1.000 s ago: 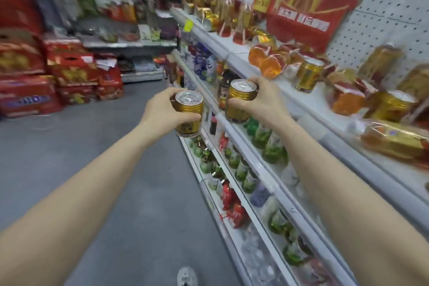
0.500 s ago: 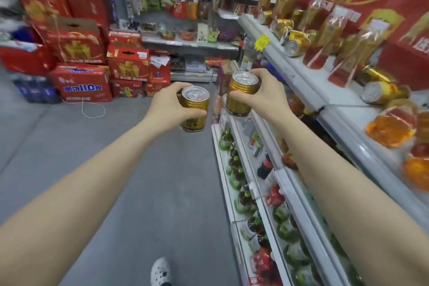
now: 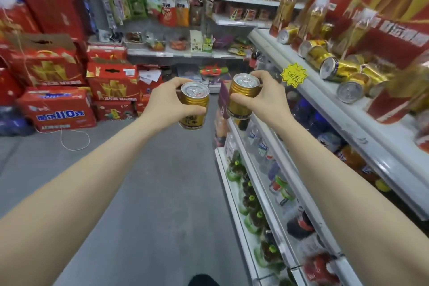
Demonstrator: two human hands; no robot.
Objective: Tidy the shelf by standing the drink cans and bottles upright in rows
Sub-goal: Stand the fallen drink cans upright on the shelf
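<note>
The left hand grips one gold drink can upright and the right hand grips another gold can, both held over the aisle floor. To the right, more gold cans lie toppled on the top white shelf beside standing bottles.

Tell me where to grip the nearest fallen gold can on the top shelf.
Grip the fallen gold can across its round side wall, coming from above. It lies on its side with its silver end toward the aisle, and other fallen cans crowd it behind.
</note>
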